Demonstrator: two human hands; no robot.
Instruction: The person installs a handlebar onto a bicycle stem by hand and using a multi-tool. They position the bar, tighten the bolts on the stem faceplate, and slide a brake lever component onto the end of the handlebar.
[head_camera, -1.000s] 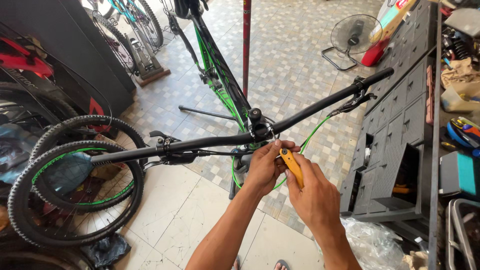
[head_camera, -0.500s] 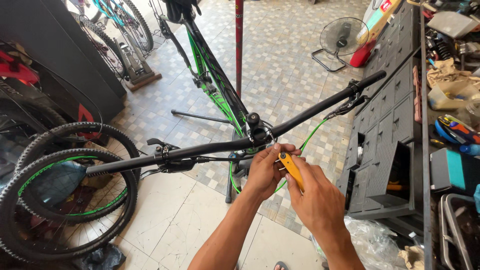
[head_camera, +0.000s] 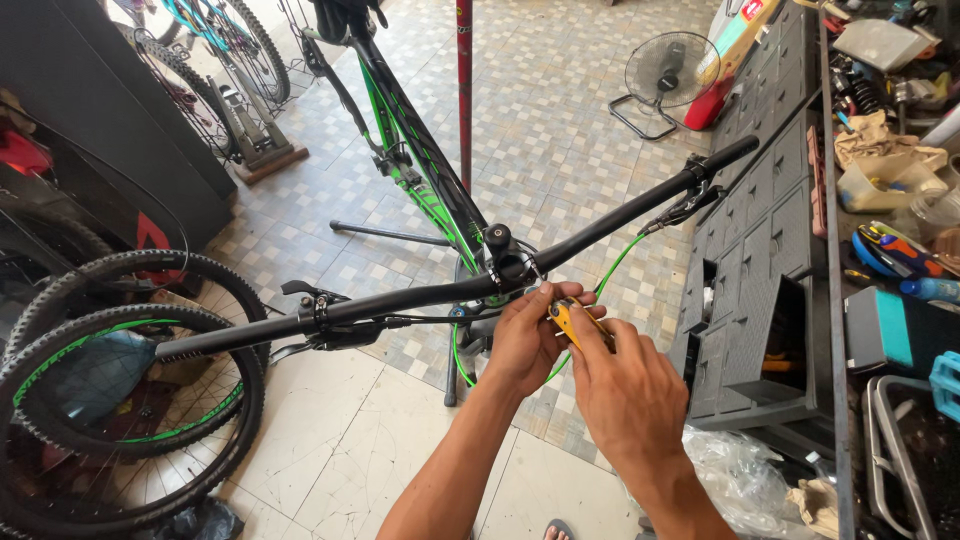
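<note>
A black and green bicycle (head_camera: 420, 165) hangs on a repair stand, its black handlebar (head_camera: 400, 298) running across the view. My left hand (head_camera: 528, 338) is curled just below the stem (head_camera: 505, 262), fingers pinched on something small near a green cable (head_camera: 612, 268). My right hand (head_camera: 625, 385) grips a yellow-handled tool (head_camera: 566, 318), its tip pointed at the same spot under the stem. Both hands touch each other. What the fingers pinch is hidden.
Black tyres (head_camera: 120, 400) lean at the left. A dark tool cabinet (head_camera: 760, 290) with drawers stands at the right, its top cluttered with tools and parts. A floor fan (head_camera: 670, 70) stands on the tiled floor behind. Another bicycle (head_camera: 215, 40) is parked at the back left.
The view has shifted slightly. Both hands stay together under the stem, with the yellow tool kept in the right hand.
</note>
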